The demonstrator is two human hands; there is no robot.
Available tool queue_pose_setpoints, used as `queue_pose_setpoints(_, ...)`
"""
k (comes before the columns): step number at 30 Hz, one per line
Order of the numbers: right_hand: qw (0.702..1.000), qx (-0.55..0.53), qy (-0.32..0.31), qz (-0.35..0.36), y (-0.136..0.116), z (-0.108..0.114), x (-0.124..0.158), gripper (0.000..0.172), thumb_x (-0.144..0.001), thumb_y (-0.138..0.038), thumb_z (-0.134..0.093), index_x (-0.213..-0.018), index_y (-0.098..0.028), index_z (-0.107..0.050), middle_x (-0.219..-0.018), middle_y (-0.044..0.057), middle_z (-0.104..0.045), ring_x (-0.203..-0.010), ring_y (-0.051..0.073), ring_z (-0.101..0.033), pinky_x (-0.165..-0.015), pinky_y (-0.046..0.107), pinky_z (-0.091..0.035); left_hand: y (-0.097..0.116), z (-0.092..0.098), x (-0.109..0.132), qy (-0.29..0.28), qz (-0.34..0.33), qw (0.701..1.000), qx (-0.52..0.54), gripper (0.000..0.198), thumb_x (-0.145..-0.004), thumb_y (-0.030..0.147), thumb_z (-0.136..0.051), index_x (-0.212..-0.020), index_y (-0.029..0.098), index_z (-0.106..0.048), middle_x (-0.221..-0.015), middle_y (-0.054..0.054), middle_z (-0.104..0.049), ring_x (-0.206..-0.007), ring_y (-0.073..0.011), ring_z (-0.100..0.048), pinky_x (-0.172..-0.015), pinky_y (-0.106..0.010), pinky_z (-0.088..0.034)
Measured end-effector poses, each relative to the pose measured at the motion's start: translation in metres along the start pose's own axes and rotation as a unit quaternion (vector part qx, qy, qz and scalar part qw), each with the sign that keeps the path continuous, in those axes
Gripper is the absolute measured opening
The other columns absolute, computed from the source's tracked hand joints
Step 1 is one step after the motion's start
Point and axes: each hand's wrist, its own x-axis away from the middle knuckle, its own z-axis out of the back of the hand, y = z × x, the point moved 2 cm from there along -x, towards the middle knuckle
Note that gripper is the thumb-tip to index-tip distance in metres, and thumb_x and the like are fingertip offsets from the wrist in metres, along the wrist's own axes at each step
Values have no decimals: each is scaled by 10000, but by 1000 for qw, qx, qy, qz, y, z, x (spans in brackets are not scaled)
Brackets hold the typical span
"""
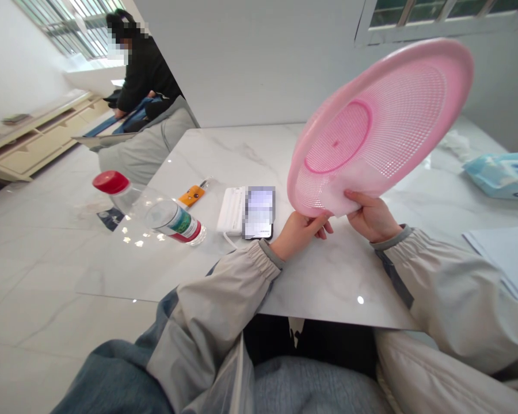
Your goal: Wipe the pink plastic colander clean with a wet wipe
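A pink plastic mesh basket (397,115) is held up on its side over the table, its open inside facing me. My left hand (301,231) grips its lower rim, thumb along the edge and fingers curled below. A thin white wipe (343,192) lies over the rim and part of the mesh inside. My right hand (371,218) pinches the wipe against the rim, thumb on the inner side; its other fingers are partly hidden behind the rim.
On the white marble-look table (323,287) are a red-capped bottle (183,224), a phone (259,213), a white power bank (231,210) and an orange object (192,196). A blue wipes pack (505,175) and white paper (501,253) lie right. A person (149,75) sits at back left.
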Motion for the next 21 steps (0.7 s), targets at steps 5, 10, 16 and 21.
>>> queue_pose_setpoints(5,1000,5,-2,-8,-3,-2,0,498,-749,-78,-892,-1190,-277,-771,-1197,18,-857,-1415,247,-711,-1236,380,-594,4,0,1,3,15,1000,10,608,-994,726,-682,-805,153,-761,-791,-89,-781,-644,-129,-682,-666,-272,-580)
queue_pose_setpoints(10,999,12,20,43,-6,4,-7,452,-743,-96,-895,-1133,-291,-781,-1206,7,-853,-1382,248,-728,-1270,394,-563,7,9,-2,92,7,996,13,606,-985,719,-703,-755,158,-742,-690,-61,-737,-610,-127,-673,-640,-266,-561)
queue_pose_setpoints(16,987,14,73,145,-6,12,-15,441,-714,-97,-878,-1104,-280,-782,-1247,-3,-856,-1345,234,-737,-1279,391,-532,1,12,-5,129,-1,989,65,620,-1017,756,-621,-816,171,-670,-751,-70,-771,-574,-124,-673,-585,-268,-555)
queue_pose_setpoints(21,991,13,63,117,-3,12,-15,367,-715,-121,-877,-1022,-298,-781,-1206,-8,-871,-1356,256,-725,-1285,399,-521,0,8,-3,56,23,997,40,672,-1050,735,-577,-780,144,-746,-793,-116,-797,-630,-140,-703,-658,-282,-587)
